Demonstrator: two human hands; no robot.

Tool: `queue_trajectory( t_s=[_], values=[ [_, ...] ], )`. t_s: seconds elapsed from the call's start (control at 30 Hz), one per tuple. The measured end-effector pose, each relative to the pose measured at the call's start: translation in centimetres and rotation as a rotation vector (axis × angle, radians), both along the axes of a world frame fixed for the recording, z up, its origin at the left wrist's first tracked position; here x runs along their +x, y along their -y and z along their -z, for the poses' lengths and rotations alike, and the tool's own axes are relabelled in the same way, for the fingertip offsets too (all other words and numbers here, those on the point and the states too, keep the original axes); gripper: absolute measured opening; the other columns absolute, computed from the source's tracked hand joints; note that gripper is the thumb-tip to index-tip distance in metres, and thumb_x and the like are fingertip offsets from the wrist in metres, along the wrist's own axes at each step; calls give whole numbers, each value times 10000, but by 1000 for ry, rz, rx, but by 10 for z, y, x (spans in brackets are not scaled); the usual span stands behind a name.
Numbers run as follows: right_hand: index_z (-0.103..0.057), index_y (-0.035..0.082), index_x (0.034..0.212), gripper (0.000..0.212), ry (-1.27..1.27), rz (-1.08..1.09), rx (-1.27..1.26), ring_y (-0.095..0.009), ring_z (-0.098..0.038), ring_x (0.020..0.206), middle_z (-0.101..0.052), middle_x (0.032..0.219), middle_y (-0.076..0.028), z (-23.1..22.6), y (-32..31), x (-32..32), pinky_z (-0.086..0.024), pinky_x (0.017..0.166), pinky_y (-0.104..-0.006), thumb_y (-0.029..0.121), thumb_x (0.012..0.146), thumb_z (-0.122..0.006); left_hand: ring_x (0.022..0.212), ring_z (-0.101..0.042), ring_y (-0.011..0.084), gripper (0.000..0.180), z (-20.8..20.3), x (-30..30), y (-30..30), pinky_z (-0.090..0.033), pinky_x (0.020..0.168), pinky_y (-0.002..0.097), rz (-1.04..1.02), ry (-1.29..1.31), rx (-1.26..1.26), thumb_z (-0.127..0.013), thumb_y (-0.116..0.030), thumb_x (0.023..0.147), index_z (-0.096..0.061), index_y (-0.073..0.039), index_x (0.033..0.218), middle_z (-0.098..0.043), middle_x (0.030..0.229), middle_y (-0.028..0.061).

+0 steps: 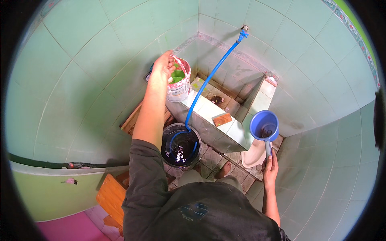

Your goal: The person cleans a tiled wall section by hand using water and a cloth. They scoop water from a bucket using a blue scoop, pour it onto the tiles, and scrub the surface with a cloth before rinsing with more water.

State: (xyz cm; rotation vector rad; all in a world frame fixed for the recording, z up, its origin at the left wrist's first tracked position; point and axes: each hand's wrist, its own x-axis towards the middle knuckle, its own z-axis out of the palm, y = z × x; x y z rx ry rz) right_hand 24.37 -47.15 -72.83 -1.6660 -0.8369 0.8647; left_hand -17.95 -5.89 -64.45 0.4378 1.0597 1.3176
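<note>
My left hand is closed at the left rim of a small whitish bucket, green inside, with a pink-and-white rim; whether the fingers grip the rim or its handle is hard to tell. The bucket is at the left end of the tiled basin wall. Over on the right, my right hand grips the grey-blue handle of a blue water dipper. Its bowl is upright, with something dark showing at the bottom. A large dark tub of water stands before my feet, and a blue hose runs down into it.
The hose comes from a wall tap. A reddish-brown block lies on the basin wall, and a small pink-and-white item on its far corner. A pale squat toilet is below the dipper. Wooden furniture stands at lower left.
</note>
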Motion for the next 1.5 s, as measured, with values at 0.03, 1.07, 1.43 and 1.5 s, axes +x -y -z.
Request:
queue_trajectory(
  t_s=[0.03,1.07,1.43,1.5],
  values=[
    [-441,-1,1445,464,-1,5,4,-36,-373,573,-451,751,51,0,1,2,-318,483,-204,258,1062,-477,452,-350,79,263,-2,0,-1,-234,384,261,-14,-16,10,-612,-225,955,-453,-117,775,-421,605,-15],
    [-460,58,1456,485,23,211,11,-40,-398,567,-475,738,42,21,28,96,-318,479,-208,323,1051,-500,505,-378,78,275,-158,170,80,-275,437,245,510,204,275,-611,-234,944,-454,-82,777,-426,653,-13],
    [-468,51,1447,475,20,372,-28,-41,-416,562,-489,741,31,21,50,165,-335,475,-205,312,1051,-490,478,-337,82,244,-77,342,104,-272,430,237,568,293,-17,-719,-243,860,-550,-68,869,-427,641,-24],
    [-487,60,1436,464,25,374,-47,-44,-420,560,-496,737,30,24,47,175,-334,472,-205,315,1049,-493,485,-346,74,222,-68,366,108,-267,428,232,603,293,-33,-715,-252,865,-549,-106,839,-434,639,-38]
  ],
)
